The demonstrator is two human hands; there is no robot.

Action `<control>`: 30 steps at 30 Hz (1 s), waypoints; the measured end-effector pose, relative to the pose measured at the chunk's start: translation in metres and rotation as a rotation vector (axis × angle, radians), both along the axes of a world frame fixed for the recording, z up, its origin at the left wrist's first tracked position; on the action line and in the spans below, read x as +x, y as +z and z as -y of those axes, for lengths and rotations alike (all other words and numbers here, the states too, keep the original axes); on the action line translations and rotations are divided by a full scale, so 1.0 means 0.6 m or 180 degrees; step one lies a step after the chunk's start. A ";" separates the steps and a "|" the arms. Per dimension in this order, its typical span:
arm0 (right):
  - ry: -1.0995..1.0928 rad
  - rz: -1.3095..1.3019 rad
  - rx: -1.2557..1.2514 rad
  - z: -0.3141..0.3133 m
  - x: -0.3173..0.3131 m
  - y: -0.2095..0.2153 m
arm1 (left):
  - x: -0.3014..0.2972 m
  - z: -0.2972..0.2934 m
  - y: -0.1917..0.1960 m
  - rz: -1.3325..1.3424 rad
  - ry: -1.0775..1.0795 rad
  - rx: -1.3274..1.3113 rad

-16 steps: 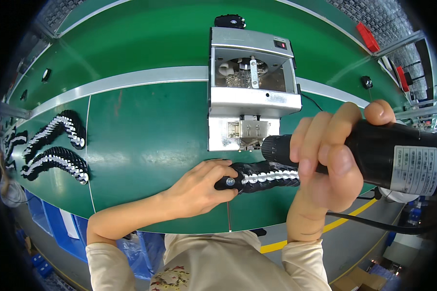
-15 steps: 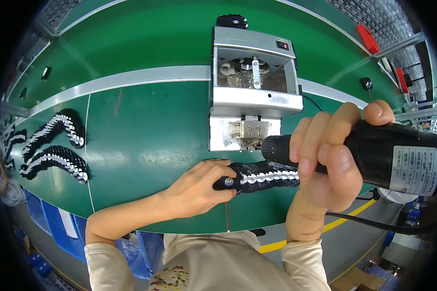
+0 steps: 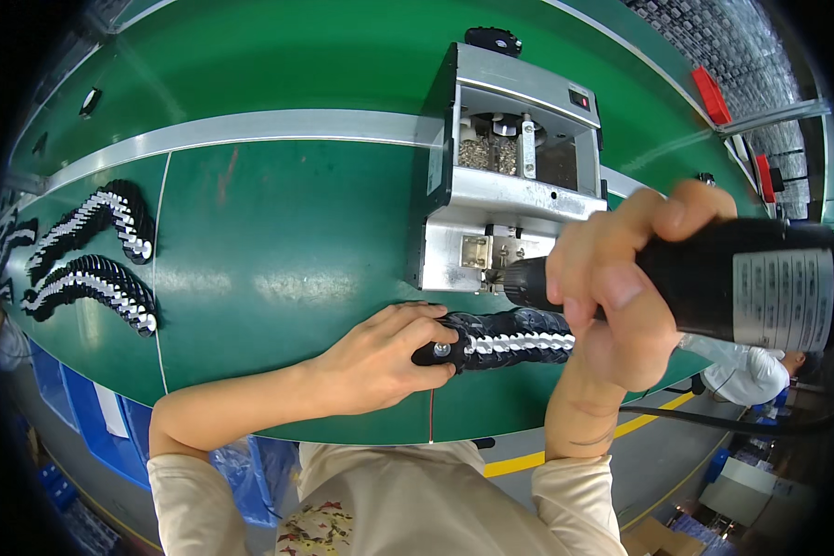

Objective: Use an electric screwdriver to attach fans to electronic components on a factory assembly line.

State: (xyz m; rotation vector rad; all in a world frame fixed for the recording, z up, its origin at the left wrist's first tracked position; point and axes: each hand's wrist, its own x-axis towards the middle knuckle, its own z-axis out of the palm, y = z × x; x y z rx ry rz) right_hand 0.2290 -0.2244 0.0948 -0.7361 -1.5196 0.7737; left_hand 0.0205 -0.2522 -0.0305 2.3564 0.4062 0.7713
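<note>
My right hand [image 3: 621, 287] is wrapped round a black electric screwdriver [image 3: 732, 278] with a pale label, held level. The screwdriver's nose points left and lies in front of the outlet of a grey metal screw feeder [image 3: 514, 196]; whether its tip touches the feeder I cannot tell. Below it, a row of black parts [image 3: 521, 341] with white pieces along the middle lies on the green table. My left hand [image 3: 385, 357] grips the left end of this row between thumb and fingers, beside a round shiny screw head [image 3: 443, 349]. My right hand and wrist hide the row's right end.
Two more curved rows of black and white parts [image 3: 111, 218] lie at the left. Behind the feeder sits a black part [image 3: 493, 40]. Blue bins [image 3: 102, 426] stand below the table's left edge. A black cable [image 3: 713, 422] hangs at the right, near another person [image 3: 749, 373].
The view has shifted, so the feeder appears farther right. The screwdriver's nose has come in closer to the feeder's outlet. My left hand still holds the row's end.
</note>
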 end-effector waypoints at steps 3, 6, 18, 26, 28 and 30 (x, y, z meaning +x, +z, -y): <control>0.0105 -0.0673 -0.0139 0.029 -0.023 -0.005 | -0.004 0.003 -0.008 0.0016 0.0044 0.0004; 0.0397 -0.0770 -0.0212 0.067 -0.009 -0.015 | -0.004 0.007 -0.006 -0.0019 0.0037 -0.0023; 0.0104 -0.0916 -0.0650 0.096 -0.038 -0.047 | -0.006 0.007 -0.007 -0.0050 0.0063 0.0028; 0.0527 -0.0573 -0.0510 0.086 -0.033 -0.053 | -0.005 0.010 -0.007 -0.0003 0.0123 0.0006; 0.0525 -0.0637 -0.0413 0.086 -0.037 -0.061 | -0.004 0.010 -0.007 0.0015 0.0118 0.0008; 0.0568 -0.0468 -0.0358 0.085 -0.036 -0.066 | -0.003 0.013 -0.011 0.0022 0.0143 -0.0006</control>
